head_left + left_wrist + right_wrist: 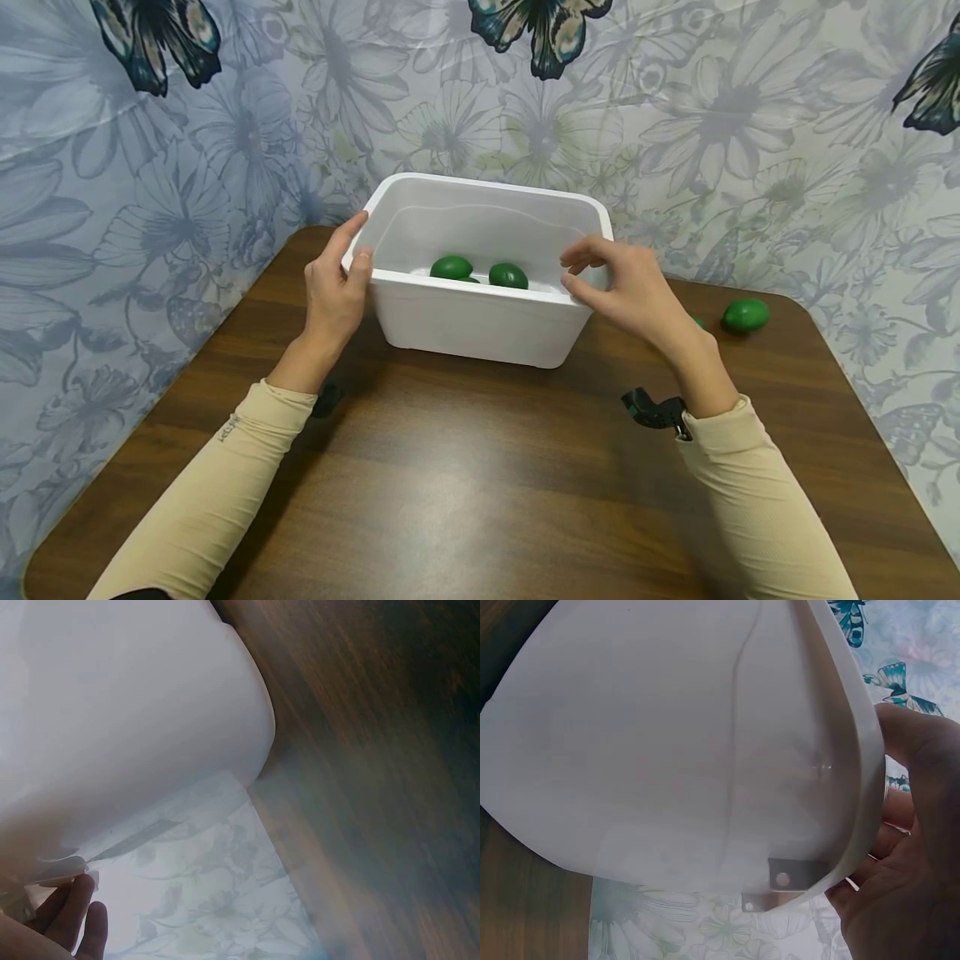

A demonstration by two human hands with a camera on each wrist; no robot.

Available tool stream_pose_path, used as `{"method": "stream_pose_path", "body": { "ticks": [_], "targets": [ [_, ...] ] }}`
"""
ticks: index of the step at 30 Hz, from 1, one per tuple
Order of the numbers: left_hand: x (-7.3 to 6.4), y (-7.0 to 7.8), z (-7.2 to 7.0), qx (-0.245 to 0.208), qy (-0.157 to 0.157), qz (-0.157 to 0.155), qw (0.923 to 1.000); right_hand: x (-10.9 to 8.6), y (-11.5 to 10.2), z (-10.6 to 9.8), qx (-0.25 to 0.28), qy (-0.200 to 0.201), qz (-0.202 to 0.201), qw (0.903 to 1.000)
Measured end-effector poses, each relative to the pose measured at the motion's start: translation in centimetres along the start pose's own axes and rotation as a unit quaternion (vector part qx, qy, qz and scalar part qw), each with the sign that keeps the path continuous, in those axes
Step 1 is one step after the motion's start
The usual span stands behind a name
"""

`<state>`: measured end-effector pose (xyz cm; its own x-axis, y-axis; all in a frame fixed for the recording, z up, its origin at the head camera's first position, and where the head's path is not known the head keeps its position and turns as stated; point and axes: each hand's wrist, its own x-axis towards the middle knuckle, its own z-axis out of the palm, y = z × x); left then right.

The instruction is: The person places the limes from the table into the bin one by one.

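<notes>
Two green fruits [508,276] show plainly on the floor of the white tub [465,321], with a sliver of a third green fruit [469,280] low between them. The tub sits at 12 o'clock on your brown wooden surface [450,467], its long side facing you, which probably lets both arms reach its ends equally; its deep walls likely keep the fruits from rolling off. Outside it, a loose green fruit [746,316] lies at 2 o'clock, and another green fruit [698,322] is mostly hidden behind your right wrist.

Your left hand [336,287] is clamped on the tub's 9 o'clock end, thumb over the rim and fingers along the outer side, most likely to steady it. Your right hand [633,279] arches over the 3 o'clock end, thumb and fingers apart, bent toward the interior, with nothing visible between them; you can't tell how firmly it touches the rim. Your forearms come in from 7 and 5 o'clock, angled inward, sleeves ending at the wrists.
</notes>
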<state>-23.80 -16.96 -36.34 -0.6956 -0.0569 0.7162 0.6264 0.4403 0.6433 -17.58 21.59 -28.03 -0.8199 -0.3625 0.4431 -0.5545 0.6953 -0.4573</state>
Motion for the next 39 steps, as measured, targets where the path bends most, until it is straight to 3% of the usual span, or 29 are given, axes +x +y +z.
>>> {"method": "stream_pose_path", "body": {
  "ticks": [5, 9, 14, 18, 29, 39],
  "targets": [
    [0.0, 0.0, -0.1, -0.001, -0.002, -0.001, 1.0000, -0.4, 0.2, 0.2, 0.007, 0.028, -0.006, 0.9996],
    [0.1, 0.1, -0.1, -0.002, -0.003, -0.001, 1.0000, -1.0, 0.8, 0.2, 0.023, 0.084, 0.000, 0.9962],
    [0.1, 0.1, 0.1, -0.003, -0.002, -0.001, 1.0000, -2.0, 2.0, -0.3, 0.086, 0.165, 0.011, 0.9825],
    [0.2, 0.1, 0.2, -0.002, 0.000, -0.003, 1.0000, -2.9, 2.8, -0.9, 0.111, 0.204, 0.030, 0.9722],
    [0.2, 0.0, 0.3, -0.011, 0.003, -0.002, 0.9999, -5.3, 4.6, -2.4, 0.076, 0.186, 0.100, 0.9745],
    [0.1, 0.0, 0.2, -0.015, 0.008, -0.001, 0.9999, -6.9, 6.7, -3.1, 0.025, 0.172, 0.132, 0.9759]
  ]
}}
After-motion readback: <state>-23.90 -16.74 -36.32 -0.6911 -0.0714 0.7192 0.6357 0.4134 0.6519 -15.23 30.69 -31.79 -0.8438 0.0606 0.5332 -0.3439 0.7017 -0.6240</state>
